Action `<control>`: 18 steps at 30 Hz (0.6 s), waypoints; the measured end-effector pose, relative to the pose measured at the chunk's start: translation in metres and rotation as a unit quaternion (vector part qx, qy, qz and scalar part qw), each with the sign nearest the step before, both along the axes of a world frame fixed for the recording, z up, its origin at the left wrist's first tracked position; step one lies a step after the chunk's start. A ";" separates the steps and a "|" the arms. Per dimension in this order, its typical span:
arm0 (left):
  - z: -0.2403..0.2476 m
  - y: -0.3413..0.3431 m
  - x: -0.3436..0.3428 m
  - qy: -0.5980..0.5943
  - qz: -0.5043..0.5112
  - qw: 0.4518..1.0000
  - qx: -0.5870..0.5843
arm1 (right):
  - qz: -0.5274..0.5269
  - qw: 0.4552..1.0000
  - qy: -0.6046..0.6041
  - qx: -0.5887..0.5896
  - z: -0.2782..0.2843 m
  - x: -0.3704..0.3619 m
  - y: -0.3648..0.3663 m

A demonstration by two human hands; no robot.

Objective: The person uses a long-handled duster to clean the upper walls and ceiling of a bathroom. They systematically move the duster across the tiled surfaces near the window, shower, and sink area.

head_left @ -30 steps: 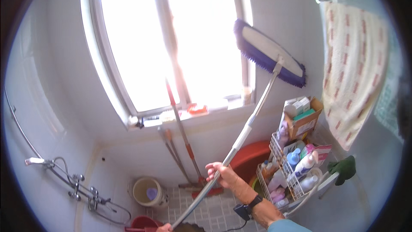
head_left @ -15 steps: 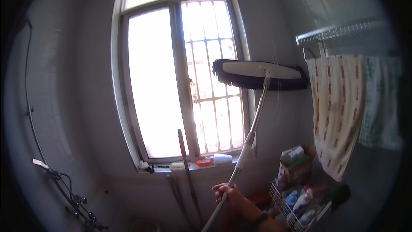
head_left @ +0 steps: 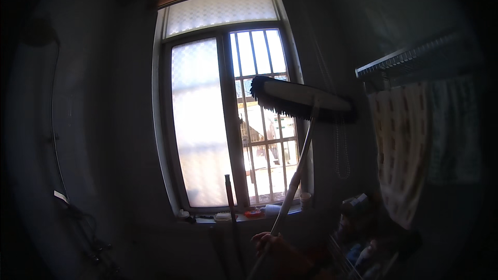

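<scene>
A flat mop [head_left: 290, 95] with a dark fringed pad and pale plate is raised before the window's right edge and the wall beside it. Its far end tilts down to the right. From the plate a long pale metal pole [head_left: 300, 163] slants down to the lower edge. My right hand [head_left: 268, 242] is wrapped round this pole near the bottom, in deep shade. The pole's lower end runs out of the picture. My left hand is out of sight.
A barred window [head_left: 226, 119] has a sill with small items, including a red one [head_left: 253, 213] and a cup [head_left: 306, 200]. Another pole [head_left: 231, 202] leans there. At right hang a beaded cord [head_left: 341, 161], a rack [head_left: 399, 59], towels [head_left: 399, 140] and bottles [head_left: 368, 250]. A shower hose [head_left: 56, 150] hangs left.
The picture is darker, and the window sits lower in it. Against the window, the mop's head has moved up and left. My right hand keeps its grip on the pole.
</scene>
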State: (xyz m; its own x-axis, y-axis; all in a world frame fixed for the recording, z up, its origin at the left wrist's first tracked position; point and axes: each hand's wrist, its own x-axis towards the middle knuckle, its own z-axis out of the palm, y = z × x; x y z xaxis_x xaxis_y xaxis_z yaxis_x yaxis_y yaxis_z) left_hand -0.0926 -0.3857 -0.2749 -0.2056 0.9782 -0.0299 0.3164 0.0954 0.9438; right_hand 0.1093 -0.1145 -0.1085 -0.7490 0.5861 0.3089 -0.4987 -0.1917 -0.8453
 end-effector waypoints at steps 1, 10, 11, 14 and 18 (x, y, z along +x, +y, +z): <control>0.013 -0.002 0.004 -0.002 -0.002 1.000 0.001 | -0.012 0.999 0.014 -0.036 0.014 0.001 -0.002; 0.030 0.098 0.030 0.030 0.036 0.977 0.208 | -0.054 0.973 0.007 0.222 0.136 -0.003 0.115; 0.041 0.105 0.037 0.029 0.040 0.976 0.211 | -0.040 0.977 0.010 0.211 0.155 -0.002 0.116; 0.078 0.118 0.058 0.132 0.106 0.932 0.321 | -0.092 0.950 -0.052 0.292 0.211 0.007 0.107; 0.107 0.142 0.060 0.146 0.136 0.904 0.378 | -0.213 0.976 -0.017 0.045 0.266 -0.009 0.065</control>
State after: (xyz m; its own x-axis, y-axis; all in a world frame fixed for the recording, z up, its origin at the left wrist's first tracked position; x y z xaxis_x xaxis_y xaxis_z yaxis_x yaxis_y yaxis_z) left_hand -0.0323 -0.2440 -0.1674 -0.3331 0.6092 0.7196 0.6237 -0.4301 0.6528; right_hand 0.1005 -0.0497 0.1573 -0.4533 0.8189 0.3521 -0.4885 0.1023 -0.8666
